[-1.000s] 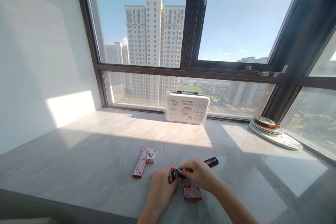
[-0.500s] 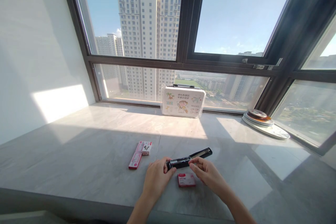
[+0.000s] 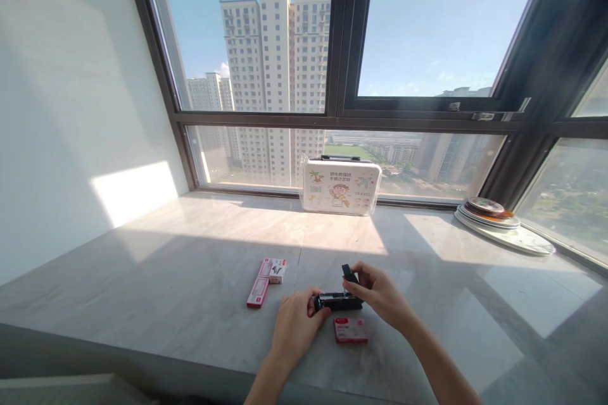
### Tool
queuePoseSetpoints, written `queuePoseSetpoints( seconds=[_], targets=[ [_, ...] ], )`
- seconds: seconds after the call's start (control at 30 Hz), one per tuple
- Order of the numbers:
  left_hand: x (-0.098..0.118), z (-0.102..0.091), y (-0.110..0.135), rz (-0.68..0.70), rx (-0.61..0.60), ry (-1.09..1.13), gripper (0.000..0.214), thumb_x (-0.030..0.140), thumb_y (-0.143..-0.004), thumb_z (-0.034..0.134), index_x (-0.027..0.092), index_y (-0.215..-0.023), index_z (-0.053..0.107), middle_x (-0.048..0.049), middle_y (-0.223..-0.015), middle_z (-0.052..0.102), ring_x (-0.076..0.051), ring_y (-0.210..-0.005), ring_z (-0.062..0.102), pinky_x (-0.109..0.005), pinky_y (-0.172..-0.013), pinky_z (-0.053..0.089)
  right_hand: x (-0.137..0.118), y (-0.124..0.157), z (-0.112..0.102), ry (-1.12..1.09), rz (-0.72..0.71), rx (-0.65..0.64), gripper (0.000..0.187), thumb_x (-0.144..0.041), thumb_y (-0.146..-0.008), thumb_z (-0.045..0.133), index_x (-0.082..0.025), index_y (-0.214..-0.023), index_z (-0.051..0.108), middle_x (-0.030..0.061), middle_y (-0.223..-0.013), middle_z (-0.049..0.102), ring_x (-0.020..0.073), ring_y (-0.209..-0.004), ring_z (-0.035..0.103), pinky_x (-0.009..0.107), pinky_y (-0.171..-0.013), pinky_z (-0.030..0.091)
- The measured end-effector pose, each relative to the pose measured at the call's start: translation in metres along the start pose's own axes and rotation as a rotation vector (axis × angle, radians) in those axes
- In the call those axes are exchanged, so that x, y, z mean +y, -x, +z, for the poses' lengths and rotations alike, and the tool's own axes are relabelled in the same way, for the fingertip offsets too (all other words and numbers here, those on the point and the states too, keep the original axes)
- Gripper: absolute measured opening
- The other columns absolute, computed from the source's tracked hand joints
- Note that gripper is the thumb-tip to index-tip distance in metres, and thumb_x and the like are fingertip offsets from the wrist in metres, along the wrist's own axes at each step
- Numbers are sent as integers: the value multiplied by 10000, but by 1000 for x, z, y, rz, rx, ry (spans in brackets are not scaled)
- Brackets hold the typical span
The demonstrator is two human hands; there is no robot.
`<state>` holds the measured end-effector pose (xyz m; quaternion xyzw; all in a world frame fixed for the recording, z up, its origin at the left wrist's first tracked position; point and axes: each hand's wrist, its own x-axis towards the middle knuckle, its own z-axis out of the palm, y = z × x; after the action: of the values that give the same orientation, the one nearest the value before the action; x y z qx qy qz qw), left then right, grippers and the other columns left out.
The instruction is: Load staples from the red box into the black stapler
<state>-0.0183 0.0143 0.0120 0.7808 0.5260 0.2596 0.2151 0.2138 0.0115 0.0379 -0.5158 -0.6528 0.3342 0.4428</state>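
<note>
A black stapler lies on the marble-look sill, its top arm swung up at the right end. My left hand is closed round the stapler's left end. My right hand pinches the raised top arm between thumb and fingers. Just in front of the stapler sits a small red and white box, touched by neither hand. Left of my hands lie flat pink and white boxes and a small white box with a stapler picture on it.
A white cartoon-printed case with a black handle stands against the window at the back. Toward the right rear corner is a stack of plates. The sill's front edge runs below my arms.
My right hand has moved up, and the stapler's top arm, stretched out to the right before, now tilts upward in it. The left hand still holds the left end. The view has shifted slightly.
</note>
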Motion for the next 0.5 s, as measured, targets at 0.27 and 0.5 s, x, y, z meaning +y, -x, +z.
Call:
queuePoseSetpoints(
  seconds=[0.27,0.5],
  targets=[
    [1,0,1,15,5,1,181,355,-870,633,262,-1022,670,25,-746,638,-201,-785,602,-293,-723,322,-19,-3,29,490,17,-34,311,-449,-768,771,-201,-891,629,-64,-615,500,115,-592,448,244,-556,221],
    [7,-2,8,129,133,158,507,40,-782,437,223,-1247,521,-43,-1058,617,-182,-930,597,-304,-883,439,-30,4,7,604,65,-153,177,-337,-808,684,-184,-896,665,-45,-556,579,112,-518,473,250,-513,195]
  ],
)
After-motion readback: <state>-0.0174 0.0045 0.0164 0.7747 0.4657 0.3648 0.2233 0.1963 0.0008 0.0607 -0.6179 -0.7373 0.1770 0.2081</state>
